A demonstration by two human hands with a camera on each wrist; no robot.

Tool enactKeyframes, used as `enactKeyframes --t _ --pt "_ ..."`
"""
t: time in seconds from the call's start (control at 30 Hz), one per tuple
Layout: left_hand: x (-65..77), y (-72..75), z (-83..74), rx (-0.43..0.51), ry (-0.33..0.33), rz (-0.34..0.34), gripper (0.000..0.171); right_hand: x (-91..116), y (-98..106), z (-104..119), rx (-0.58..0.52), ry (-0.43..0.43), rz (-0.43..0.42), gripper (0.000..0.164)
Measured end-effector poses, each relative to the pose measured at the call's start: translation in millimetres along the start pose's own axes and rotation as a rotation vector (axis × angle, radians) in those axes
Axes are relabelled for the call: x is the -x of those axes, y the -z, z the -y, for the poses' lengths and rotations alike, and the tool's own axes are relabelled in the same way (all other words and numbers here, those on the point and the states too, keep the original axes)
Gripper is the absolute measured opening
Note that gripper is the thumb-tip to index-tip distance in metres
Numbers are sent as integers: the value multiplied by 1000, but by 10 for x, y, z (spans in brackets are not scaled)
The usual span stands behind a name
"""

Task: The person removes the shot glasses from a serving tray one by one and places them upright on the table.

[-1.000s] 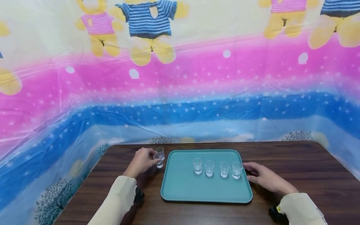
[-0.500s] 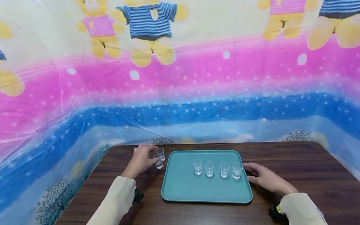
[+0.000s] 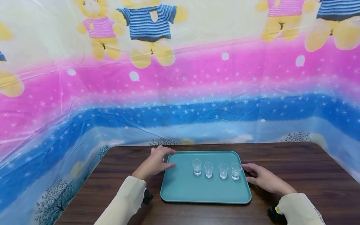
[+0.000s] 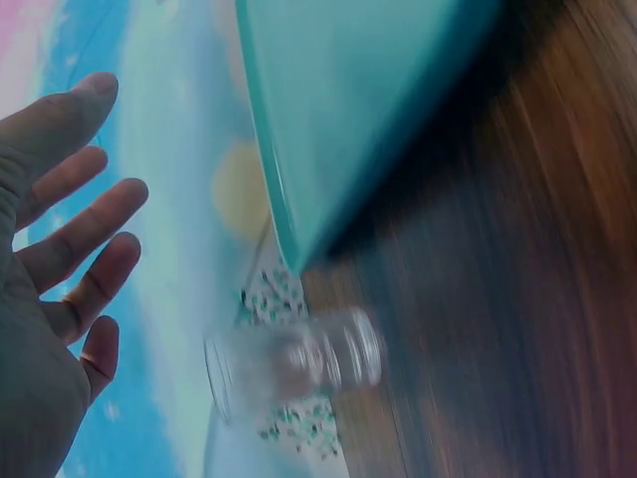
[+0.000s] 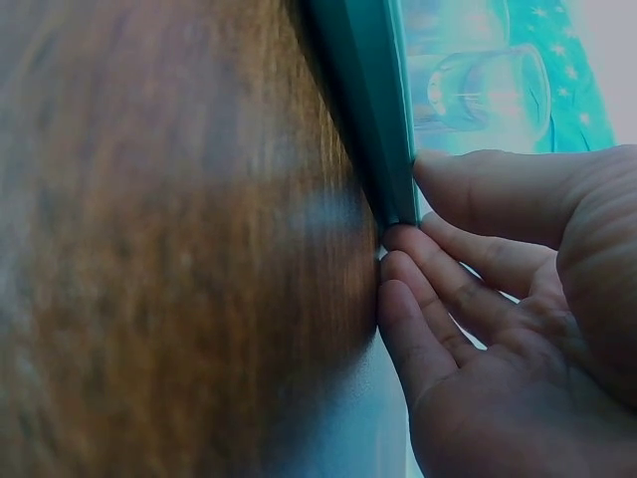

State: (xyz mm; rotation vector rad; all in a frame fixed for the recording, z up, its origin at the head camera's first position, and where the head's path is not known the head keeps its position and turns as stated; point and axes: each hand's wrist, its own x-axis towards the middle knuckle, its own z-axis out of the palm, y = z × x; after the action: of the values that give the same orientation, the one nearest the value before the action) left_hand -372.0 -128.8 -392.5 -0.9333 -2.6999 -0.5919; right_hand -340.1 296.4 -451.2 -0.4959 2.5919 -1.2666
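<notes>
My left hand (image 3: 156, 161) hovers at the tray's left rim, thumb and fingers apart with nothing between them. Beside the tray, a clear shot glass (image 4: 338, 363) stands on the table in the left wrist view; the left hand mostly hides that spot in the head view. The teal tray (image 3: 205, 192) lies flat with several shot glasses in a row, among them a left one (image 3: 197, 168) and a right one (image 3: 236, 172). Resting against the tray's right rim, my right hand (image 3: 264, 178) touches it with thumb and fingertips (image 5: 403, 239).
The dark wooden table (image 3: 303, 165) carries the tray and extends on both sides of it. A printed cloth backdrop (image 3: 185, 84) hangs behind and to the sides. Each wrist wears a black device below a pale sleeve (image 3: 125, 200).
My left hand has let go of the shot glass left of the tray and moved right, over the tray's left rim. My right hand stays at the right rim.
</notes>
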Motion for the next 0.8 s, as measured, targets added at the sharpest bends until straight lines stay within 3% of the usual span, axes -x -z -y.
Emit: enactKeyframes --t 0.27,0.5,0.8 --pt "-217 -169 -225 55 -78 76 40 -4 -20 5 -9 -17 -5 54" --pt "-392 -321 -400 63 -20 150 40 -5 -32 9 -17 -31 -8 54" --pt "-466 -390 -461 61 -30 168 33 11 -21 37 9 -34 -19 54"
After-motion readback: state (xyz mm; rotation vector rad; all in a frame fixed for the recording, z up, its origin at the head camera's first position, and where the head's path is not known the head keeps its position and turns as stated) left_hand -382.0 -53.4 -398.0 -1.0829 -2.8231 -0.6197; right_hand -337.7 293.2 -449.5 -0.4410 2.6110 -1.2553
